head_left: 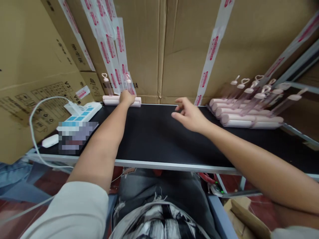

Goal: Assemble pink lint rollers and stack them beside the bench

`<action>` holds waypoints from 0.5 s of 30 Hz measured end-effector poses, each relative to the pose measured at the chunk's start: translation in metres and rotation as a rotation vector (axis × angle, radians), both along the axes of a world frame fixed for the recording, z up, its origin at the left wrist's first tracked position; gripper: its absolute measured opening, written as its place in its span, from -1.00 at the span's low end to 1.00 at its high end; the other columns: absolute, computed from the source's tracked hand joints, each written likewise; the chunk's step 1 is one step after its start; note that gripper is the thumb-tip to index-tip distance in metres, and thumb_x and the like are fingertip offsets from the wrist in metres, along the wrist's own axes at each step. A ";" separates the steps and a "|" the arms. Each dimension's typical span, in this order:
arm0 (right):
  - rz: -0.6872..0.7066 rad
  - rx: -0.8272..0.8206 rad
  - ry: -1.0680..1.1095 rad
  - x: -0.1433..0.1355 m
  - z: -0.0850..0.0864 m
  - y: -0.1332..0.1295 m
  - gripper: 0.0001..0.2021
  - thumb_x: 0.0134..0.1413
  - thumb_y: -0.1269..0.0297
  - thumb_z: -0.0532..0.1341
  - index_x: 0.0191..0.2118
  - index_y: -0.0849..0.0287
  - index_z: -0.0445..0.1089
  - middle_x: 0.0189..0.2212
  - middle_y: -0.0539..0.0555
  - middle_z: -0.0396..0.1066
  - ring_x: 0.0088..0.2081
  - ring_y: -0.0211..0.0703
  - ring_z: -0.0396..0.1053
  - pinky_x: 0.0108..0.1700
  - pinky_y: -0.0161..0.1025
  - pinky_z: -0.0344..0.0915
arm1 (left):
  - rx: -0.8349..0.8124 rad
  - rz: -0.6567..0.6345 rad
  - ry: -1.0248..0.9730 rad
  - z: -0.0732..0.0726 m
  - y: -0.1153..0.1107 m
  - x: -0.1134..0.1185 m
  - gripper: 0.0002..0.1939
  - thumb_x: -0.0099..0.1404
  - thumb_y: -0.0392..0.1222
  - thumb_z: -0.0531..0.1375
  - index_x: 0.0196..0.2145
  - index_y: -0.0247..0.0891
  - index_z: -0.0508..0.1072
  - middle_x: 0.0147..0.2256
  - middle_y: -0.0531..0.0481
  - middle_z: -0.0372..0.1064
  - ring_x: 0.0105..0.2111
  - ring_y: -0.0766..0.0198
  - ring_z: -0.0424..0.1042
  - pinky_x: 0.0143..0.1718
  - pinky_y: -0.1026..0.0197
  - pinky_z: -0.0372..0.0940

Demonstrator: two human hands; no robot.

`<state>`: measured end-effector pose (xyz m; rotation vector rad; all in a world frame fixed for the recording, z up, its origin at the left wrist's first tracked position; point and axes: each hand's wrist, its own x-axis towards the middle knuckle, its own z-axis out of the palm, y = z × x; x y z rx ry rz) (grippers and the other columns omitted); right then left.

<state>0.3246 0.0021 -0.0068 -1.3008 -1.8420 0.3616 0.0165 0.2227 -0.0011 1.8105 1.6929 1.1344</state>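
Note:
My left hand (127, 98) is closed at the far left of the black table (154, 139), around the base of an upright clear pink tube (129, 85) with a loop-topped cap. Its fingers are partly hidden. Under and beside that hand lie pale pink cylinders (111, 100). Another clear tube with a heart-shaped loop (107, 85) rises from their left end. Above the table's right-centre, my right hand (189, 114) is empty, with fingers loosely curled and apart. To its right lie several rows of pink cylinders (236, 120), with several loop-capped clear tubes (258, 99) leaning up from them.
Tall cardboard (142, 43) walls the back and left side. A power strip (81, 114) with a plugged-in white cable (31, 122) lies at the left, near a blurred-out item (77, 137). A metal edge (174, 163) runs along the table's front.

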 end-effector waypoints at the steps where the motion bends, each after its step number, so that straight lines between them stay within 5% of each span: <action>1: 0.019 -0.081 0.006 -0.008 -0.006 0.008 -0.41 0.12 0.11 0.41 0.24 0.10 0.35 -0.01 0.18 0.54 -0.35 -0.17 0.39 -0.24 -0.11 0.40 | 0.004 0.100 0.087 0.002 -0.006 0.006 -0.65 0.18 -0.25 0.39 -0.06 -0.32 0.54 0.00 -0.40 0.58 0.12 -0.19 0.52 0.10 -0.10 0.37; 3: 0.030 -0.284 0.092 -0.020 -0.019 0.024 -0.23 0.07 0.01 0.47 0.34 0.10 0.29 0.18 0.31 0.48 -0.35 -0.16 0.41 -0.38 -0.15 0.41 | 0.018 0.147 0.180 0.006 -0.025 0.023 -0.77 0.11 -0.21 0.46 -0.29 -0.29 0.55 -0.14 -0.33 0.59 0.08 -0.24 0.53 0.14 -0.13 0.36; 6: 0.017 -0.481 0.347 -0.032 -0.034 0.041 -0.07 -0.09 -0.09 0.57 0.37 0.02 0.25 0.36 0.40 0.32 -0.30 -0.11 0.45 -0.58 -0.24 0.30 | 0.070 0.026 0.073 0.009 -0.062 0.054 -0.71 0.14 -0.05 0.50 -0.40 -0.22 0.50 -0.36 -0.13 0.50 -0.16 -0.05 0.56 -0.03 -0.03 0.40; 11: 0.155 -0.469 0.822 -0.039 -0.041 0.056 -0.54 -0.01 0.04 0.56 -0.08 0.04 0.41 -0.06 0.11 0.52 -0.26 -0.19 0.43 -0.37 -0.25 0.52 | -0.028 -0.206 -0.314 0.008 -0.119 0.095 -0.72 0.41 0.00 0.34 -0.33 -0.20 0.40 -0.42 0.01 0.41 -0.48 0.26 0.34 -0.34 0.14 0.29; 15: 0.126 -0.277 0.818 -0.021 -0.034 0.069 -0.49 -0.09 -0.05 0.59 -0.23 0.08 0.36 -0.22 0.03 0.53 -0.23 -0.17 0.49 -0.21 -0.21 0.52 | -0.036 -0.199 -0.379 0.002 -0.125 0.099 -0.63 0.55 0.16 0.19 -0.23 -0.19 0.36 -0.43 0.03 0.36 -0.56 0.31 0.26 -0.41 0.18 0.20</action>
